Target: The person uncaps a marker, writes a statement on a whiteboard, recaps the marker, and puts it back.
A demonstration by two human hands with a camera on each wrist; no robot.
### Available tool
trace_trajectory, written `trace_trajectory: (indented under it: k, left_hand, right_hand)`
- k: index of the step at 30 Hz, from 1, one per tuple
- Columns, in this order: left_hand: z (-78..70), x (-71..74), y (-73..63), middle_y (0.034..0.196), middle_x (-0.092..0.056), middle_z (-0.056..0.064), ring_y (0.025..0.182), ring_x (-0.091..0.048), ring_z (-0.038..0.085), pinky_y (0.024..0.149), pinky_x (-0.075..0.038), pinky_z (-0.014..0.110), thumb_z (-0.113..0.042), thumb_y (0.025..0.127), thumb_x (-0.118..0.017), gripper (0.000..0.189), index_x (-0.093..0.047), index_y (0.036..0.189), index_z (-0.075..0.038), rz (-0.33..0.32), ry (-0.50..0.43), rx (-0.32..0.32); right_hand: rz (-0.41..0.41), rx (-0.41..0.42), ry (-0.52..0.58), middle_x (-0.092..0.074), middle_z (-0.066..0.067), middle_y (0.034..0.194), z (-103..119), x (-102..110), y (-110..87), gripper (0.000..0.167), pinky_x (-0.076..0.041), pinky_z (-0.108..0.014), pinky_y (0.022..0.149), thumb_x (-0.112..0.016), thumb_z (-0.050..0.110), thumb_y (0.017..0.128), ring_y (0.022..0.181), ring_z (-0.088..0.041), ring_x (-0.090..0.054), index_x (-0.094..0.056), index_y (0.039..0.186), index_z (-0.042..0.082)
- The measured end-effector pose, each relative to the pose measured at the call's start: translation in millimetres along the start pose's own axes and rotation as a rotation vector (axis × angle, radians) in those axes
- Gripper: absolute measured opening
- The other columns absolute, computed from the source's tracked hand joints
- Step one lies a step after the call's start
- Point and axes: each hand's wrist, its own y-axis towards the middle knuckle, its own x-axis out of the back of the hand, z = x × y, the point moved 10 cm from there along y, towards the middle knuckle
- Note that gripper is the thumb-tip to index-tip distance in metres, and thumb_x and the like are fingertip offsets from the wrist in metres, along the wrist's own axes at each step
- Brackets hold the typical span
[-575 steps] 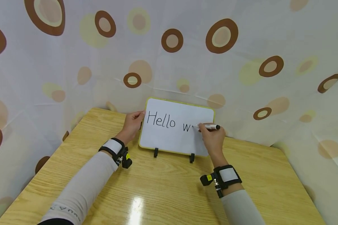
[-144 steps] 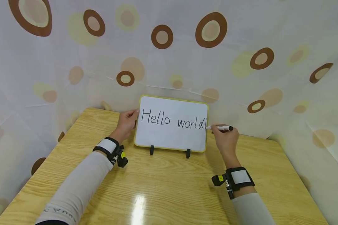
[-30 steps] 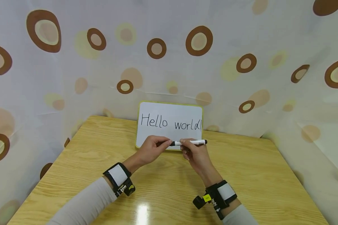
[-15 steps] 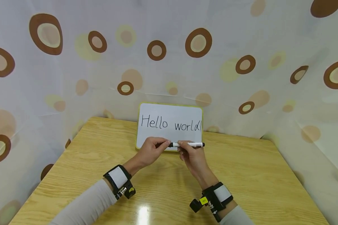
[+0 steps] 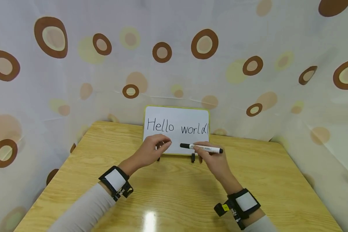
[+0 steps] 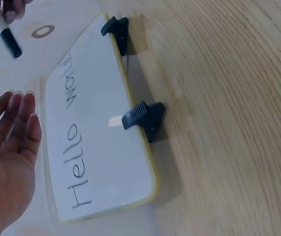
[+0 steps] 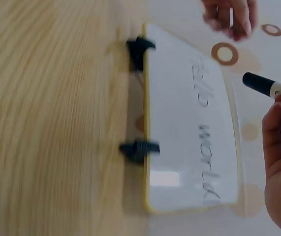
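Note:
My right hand (image 5: pixel 216 161) pinches a white marker (image 5: pixel 207 149) with its black cap on, held level in front of the whiteboard. The left hand (image 5: pixel 150 149) is apart from the marker, to its left. Its fingers are loosely bent and hold nothing, as the left wrist view confirms. Behind both hands the yellow-edged whiteboard (image 5: pixel 177 114) leans back, with "Hello world!" written on it in black. Two black stand feet (image 6: pixel 147 120) grip its lower edge; the hands partly cover the lower part of the board in the head view.
The board stands near the back of a wooden table (image 5: pixel 168 193). Close behind it hangs a pale curtain (image 5: pixel 174 74) with brown and yellow circles, which also runs along both sides.
The exclamation mark was finished and the left hand left the board's edge. Both hands met at the marker's black cap; now they have parted, the right hand moving right with the capped marker.

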Motion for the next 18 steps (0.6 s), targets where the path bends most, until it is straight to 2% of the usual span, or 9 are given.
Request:
trace_trajectory:
  k: [3,4,5,8,10,11,13,16,18]
  left_hand:
    - [16.4,16.2,-4.5,0.093,-0.07,0.006,0.075,-0.056,0.013,0.068,-0.05,0.03,-0.013,0.105,-0.06,0.016,-0.075,0.104,-0.009,-0.038,0.095,0.025]
    - [22.2,21.7,-7.0,0.091,-0.07,0.006,0.074,-0.055,0.013,0.067,-0.049,0.03,-0.012,0.104,-0.06,0.016,-0.075,0.102,-0.007,-0.051,0.127,0.031]
    - [29.2,27.3,-9.8,0.09,-0.07,0.007,0.072,-0.055,0.014,0.066,-0.049,0.03,-0.01,0.104,-0.061,0.016,-0.076,0.101,-0.006,-0.062,0.149,0.046]
    - [49.0,45.0,-19.5,0.085,-0.068,0.004,0.07,-0.054,0.013,0.065,-0.048,0.031,-0.009,0.103,-0.061,0.016,-0.075,0.1,-0.003,-0.114,0.224,0.077]
    - [59.2,57.5,-25.4,0.084,-0.068,0.003,0.07,-0.055,0.015,0.065,-0.048,0.032,-0.008,0.103,-0.061,0.015,-0.075,0.099,-0.002,-0.157,0.268,0.098]
    - [63.7,63.1,-27.6,0.084,-0.068,0.004,0.071,-0.056,0.016,0.066,-0.048,0.033,-0.007,0.102,-0.061,0.015,-0.075,0.099,-0.002,-0.172,0.285,0.106]
    - [70.8,72.8,-30.9,0.084,-0.067,0.004,0.073,-0.057,0.017,0.067,-0.048,0.036,-0.007,0.102,-0.061,0.015,-0.074,0.099,-0.002,-0.193,0.33,0.108]
    - [83.3,83.1,-34.5,0.086,-0.067,0.008,0.075,-0.059,0.021,0.069,-0.049,0.039,-0.006,0.103,-0.059,0.015,-0.073,0.098,-0.002,-0.195,0.389,0.128]
    - [94.0,87.6,-38.7,0.086,-0.067,0.009,0.075,-0.059,0.022,0.07,-0.049,0.04,-0.006,0.104,-0.058,0.016,-0.072,0.097,-0.002,-0.187,0.42,0.161]
  right_hand:
    - [0.054,0.237,-0.398,-0.068,-0.002,0.081,14,17,-9.5,0.015,-0.046,-0.022,0.054,-0.074,0.004,0.094,0.062,-0.011,-0.056,-0.078,0.109,0.005]
    - [0.093,0.321,-0.544,-0.067,-0.001,0.083,16,16,-15.3,0.014,-0.047,-0.022,0.056,-0.073,0.005,0.095,0.064,-0.01,-0.055,-0.077,0.109,0.006]
    - [0.135,0.391,-0.692,-0.065,-0.001,0.085,15,15,-22.2,0.018,-0.047,-0.022,0.056,-0.077,0.004,0.091,0.065,-0.009,-0.053,-0.077,0.109,0.006]
    - [0.312,0.499,-1.091,-0.058,-0.001,0.086,-2,0,-46.6,0.033,-0.042,-0.024,0.055,-0.084,0.0,0.082,0.067,-0.01,-0.047,-0.075,0.112,0.009]
    - [0.439,0.53,-1.296,-0.056,-0.004,0.087,-21,-11,-61.7,0.036,-0.042,-0.025,0.053,-0.087,0.001,0.08,0.068,-0.013,-0.047,-0.073,0.112,0.01]
    - [0.496,0.538,-1.367,-0.055,-0.006,0.088,-31,-16,-68.1,0.042,-0.042,-0.025,0.052,-0.088,-0.002,0.076,0.069,-0.014,-0.047,-0.072,0.113,0.009]
    - [0.579,0.586,-1.454,-0.057,-0.008,0.092,-46,-25,-78.1,0.035,-0.045,-0.026,0.054,-0.086,0.002,0.081,0.073,-0.017,-0.052,-0.07,0.113,0.007]
    - [0.636,0.641,-1.495,-0.058,-0.01,0.096,-58,-34,-83.9,0.028,-0.048,-0.027,0.055,-0.081,0.008,0.088,0.079,-0.018,-0.055,-0.069,0.113,0.006]
    - [0.65,0.637,-1.489,-0.058,-0.009,0.098,-61,-36,-82.4,0.027,-0.048,-0.027,0.057,-0.079,0.012,0.091,0.082,-0.018,-0.056,-0.068,0.115,0.007]
